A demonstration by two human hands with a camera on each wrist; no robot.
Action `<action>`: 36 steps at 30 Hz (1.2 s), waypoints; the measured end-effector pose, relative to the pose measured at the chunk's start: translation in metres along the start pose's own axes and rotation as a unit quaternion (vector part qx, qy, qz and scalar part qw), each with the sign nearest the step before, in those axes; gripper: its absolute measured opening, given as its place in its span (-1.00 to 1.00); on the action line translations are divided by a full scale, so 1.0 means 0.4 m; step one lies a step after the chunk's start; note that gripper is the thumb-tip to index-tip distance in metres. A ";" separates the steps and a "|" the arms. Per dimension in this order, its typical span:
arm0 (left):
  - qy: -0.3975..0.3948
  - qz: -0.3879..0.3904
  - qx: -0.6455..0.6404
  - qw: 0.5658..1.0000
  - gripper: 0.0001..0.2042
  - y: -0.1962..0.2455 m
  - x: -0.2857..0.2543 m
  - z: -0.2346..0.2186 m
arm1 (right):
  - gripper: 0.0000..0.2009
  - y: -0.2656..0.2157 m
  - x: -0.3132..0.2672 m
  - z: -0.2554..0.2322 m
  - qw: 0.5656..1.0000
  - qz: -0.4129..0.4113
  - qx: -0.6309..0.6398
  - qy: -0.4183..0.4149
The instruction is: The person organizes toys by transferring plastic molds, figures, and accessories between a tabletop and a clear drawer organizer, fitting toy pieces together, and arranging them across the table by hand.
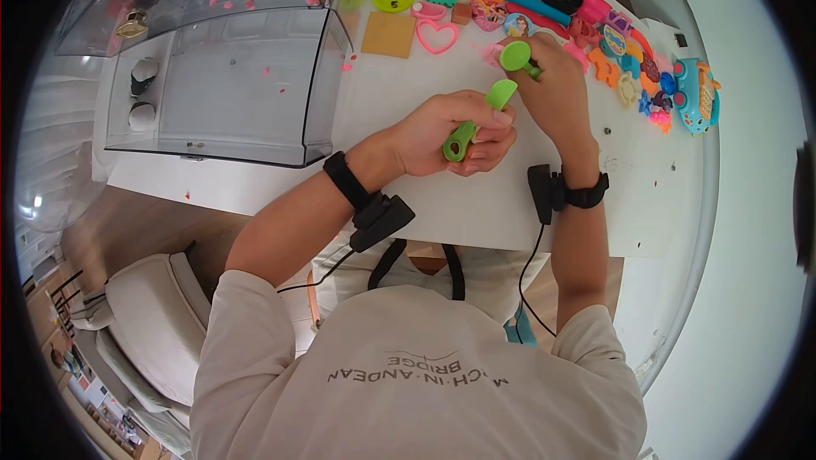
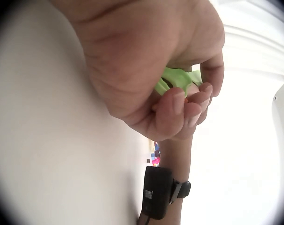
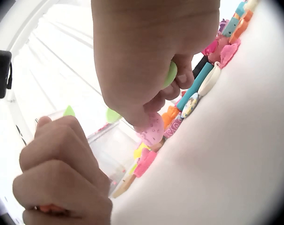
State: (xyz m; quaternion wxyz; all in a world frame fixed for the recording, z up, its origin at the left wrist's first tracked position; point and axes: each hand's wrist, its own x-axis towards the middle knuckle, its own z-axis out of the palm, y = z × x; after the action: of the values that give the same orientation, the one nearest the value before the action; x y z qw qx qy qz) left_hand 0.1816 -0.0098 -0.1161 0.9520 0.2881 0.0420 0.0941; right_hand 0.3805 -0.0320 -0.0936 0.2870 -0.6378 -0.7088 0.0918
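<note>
My left hand (image 1: 463, 133) grips a green plastic tool (image 1: 458, 142) with a holed handle end and a curved blade-like tip above the thumb. In the left wrist view the fingers curl round the light green plastic (image 2: 177, 77), hiding most of it. Ahead and to the right, my right hand (image 1: 552, 86) holds a second green piece (image 1: 515, 56) with a rounded head. Its fingers reach down to a pink speckled piece (image 3: 153, 130) at the edge of the toy pile; the index fingertip overlaps it in the right wrist view.
Colourful toy pieces crowd the far right of the white table, ending at a turquoise toy vehicle (image 1: 697, 96). A pink heart outline (image 1: 437, 36) lies beside a tan square (image 1: 388, 34). To the left stands a large clear box (image 1: 319, 90) with its lid raised.
</note>
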 end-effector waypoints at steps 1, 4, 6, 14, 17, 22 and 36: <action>-0.001 -0.001 -0.001 1.000 -0.64 -0.001 0.001 0.000 | -0.82 0.003 0.000 -0.003 0.999 0.039 0.008 -0.018; -0.003 -0.006 0.002 1.000 -0.64 0.001 0.000 0.003 | -0.80 0.017 -0.003 0.011 0.998 0.028 -0.054 0.019; -0.001 -0.006 0.005 1.000 -0.64 0.004 0.001 0.006 | -0.78 0.012 -0.003 0.001 0.998 0.020 -0.048 0.021; 0.001 -0.008 0.006 1.000 -0.64 -0.002 0.001 0.002 | -0.66 0.012 -0.013 0.018 0.994 -0.004 -0.107 -0.018; 0.002 -0.006 0.007 1.000 -0.64 -0.001 0.000 0.003 | -0.64 0.011 -0.011 0.033 0.994 -0.015 -0.104 0.003; 0.004 -0.008 0.003 1.000 -0.64 0.001 -0.001 0.008 | -0.64 0.015 -0.006 0.045 0.994 -0.032 -0.103 0.028; 0.002 -0.006 -0.001 1.000 -0.63 0.000 0.001 0.006 | -0.66 0.012 -0.004 0.053 0.994 -0.045 -0.092 0.033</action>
State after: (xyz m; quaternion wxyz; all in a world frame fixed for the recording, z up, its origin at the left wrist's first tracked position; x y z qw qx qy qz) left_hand 0.1822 -0.0109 -0.1140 0.9527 0.2870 0.0459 0.0892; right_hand 0.3737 -0.0276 -0.1138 0.2536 -0.6317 -0.7325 -0.0079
